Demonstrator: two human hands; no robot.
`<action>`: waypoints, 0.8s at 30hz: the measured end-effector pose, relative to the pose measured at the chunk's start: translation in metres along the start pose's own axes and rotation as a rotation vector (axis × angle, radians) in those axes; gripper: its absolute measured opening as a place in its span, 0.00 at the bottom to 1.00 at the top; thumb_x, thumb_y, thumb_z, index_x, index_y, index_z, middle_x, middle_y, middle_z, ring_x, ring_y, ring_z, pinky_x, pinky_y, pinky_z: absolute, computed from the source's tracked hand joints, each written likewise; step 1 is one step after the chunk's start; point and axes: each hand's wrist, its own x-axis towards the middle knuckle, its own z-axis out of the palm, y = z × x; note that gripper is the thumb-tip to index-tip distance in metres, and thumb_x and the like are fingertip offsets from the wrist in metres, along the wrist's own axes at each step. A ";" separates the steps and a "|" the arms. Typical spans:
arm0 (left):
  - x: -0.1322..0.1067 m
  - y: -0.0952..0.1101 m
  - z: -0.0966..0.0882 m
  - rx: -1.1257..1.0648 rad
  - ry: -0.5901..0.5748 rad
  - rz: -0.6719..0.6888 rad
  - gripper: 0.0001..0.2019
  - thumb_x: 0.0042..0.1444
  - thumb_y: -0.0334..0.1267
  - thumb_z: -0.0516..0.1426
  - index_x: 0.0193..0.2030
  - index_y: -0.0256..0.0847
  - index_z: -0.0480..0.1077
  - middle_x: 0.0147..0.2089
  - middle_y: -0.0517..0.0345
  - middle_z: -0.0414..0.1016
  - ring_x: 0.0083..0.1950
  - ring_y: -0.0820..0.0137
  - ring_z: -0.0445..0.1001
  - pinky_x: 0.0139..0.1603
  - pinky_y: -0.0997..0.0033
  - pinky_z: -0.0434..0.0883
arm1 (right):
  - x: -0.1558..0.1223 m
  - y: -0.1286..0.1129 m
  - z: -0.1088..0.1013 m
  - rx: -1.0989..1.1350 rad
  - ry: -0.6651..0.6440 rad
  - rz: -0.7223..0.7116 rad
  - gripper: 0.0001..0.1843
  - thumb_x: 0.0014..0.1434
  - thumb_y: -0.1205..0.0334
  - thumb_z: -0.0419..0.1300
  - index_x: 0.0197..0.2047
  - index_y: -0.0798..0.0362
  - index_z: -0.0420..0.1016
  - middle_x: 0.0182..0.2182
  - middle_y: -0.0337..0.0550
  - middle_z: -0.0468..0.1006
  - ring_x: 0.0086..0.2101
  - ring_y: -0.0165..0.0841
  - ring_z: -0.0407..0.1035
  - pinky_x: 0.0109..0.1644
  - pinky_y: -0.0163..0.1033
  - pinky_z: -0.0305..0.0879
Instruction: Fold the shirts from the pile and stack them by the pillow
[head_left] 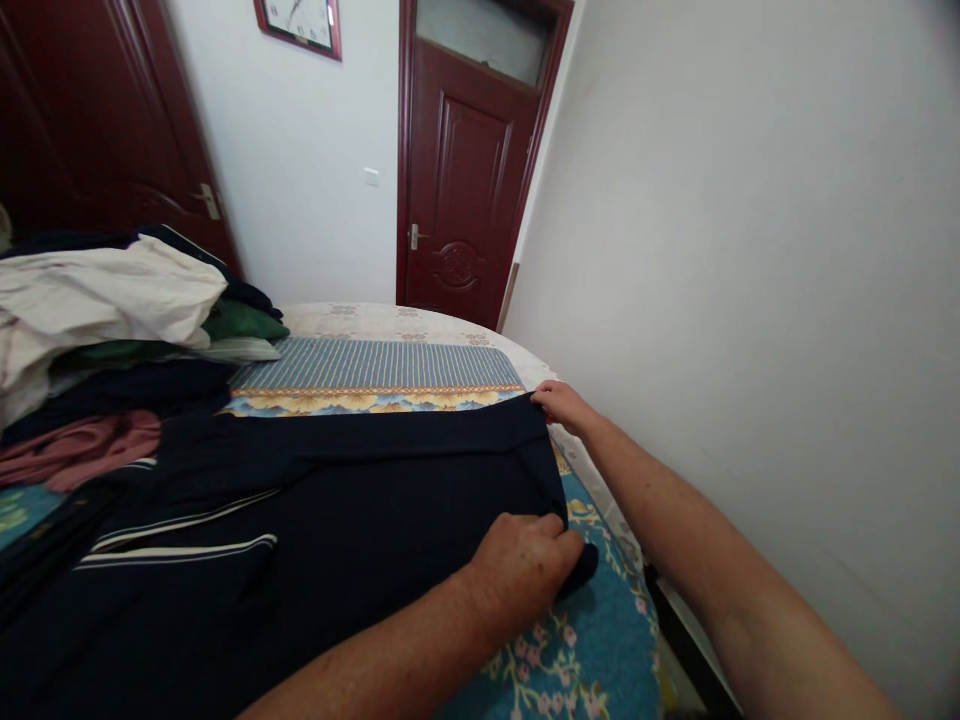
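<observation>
A dark navy garment (405, 500) with white-striped trim lies spread across the bed-like surface, its straight edge toward the right. My left hand (525, 560) is closed on the near part of that edge, fingers curled over the cloth, and a small flap of dark fabric pokes out beyond it. At the far corner of the same edge, my right hand (559, 405) pinches the cloth between thumb and fingers. The garment's left end runs beside a heap of clothes, and its near side is partly hidden by my left forearm.
Heaped clothes stand at the left, with a white garment (112, 290) on top and a pink one (90, 445) lower down. Under everything is a patterned cover (375, 365). A white wall (735, 250) rises close on the right; a red-brown door (472, 150) stands beyond.
</observation>
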 end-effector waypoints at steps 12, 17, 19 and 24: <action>-0.143 -0.044 -0.066 -0.071 0.124 -0.297 0.12 0.65 0.33 0.55 0.52 0.47 0.74 0.42 0.59 0.80 0.42 0.68 0.80 0.41 0.71 0.73 | -0.029 -0.092 0.090 0.264 -0.160 -0.043 0.07 0.51 0.64 0.60 0.36 0.51 0.67 0.23 0.36 0.72 0.23 0.28 0.69 0.27 0.31 0.68; -0.198 -0.054 -0.067 -0.065 0.118 -0.373 0.13 0.63 0.30 0.55 0.51 0.47 0.74 0.41 0.59 0.80 0.41 0.69 0.80 0.41 0.73 0.72 | -0.039 -0.115 0.160 0.187 -0.212 -0.056 0.05 0.54 0.65 0.62 0.35 0.51 0.69 0.22 0.37 0.74 0.22 0.28 0.71 0.28 0.31 0.71; -0.213 -0.056 -0.064 -0.062 0.095 -0.402 0.14 0.62 0.29 0.55 0.51 0.47 0.74 0.42 0.59 0.80 0.43 0.68 0.80 0.42 0.72 0.72 | -0.043 -0.118 0.186 0.127 -0.218 -0.064 0.05 0.53 0.66 0.63 0.33 0.51 0.70 0.21 0.36 0.73 0.22 0.29 0.71 0.27 0.31 0.71; -0.232 -0.059 -0.056 -0.071 0.021 -0.432 0.12 0.62 0.31 0.56 0.49 0.47 0.75 0.42 0.58 0.80 0.44 0.66 0.81 0.43 0.72 0.73 | -0.051 -0.116 0.234 -0.031 -0.231 -0.073 0.04 0.53 0.67 0.62 0.30 0.51 0.70 0.16 0.36 0.72 0.20 0.32 0.73 0.25 0.32 0.69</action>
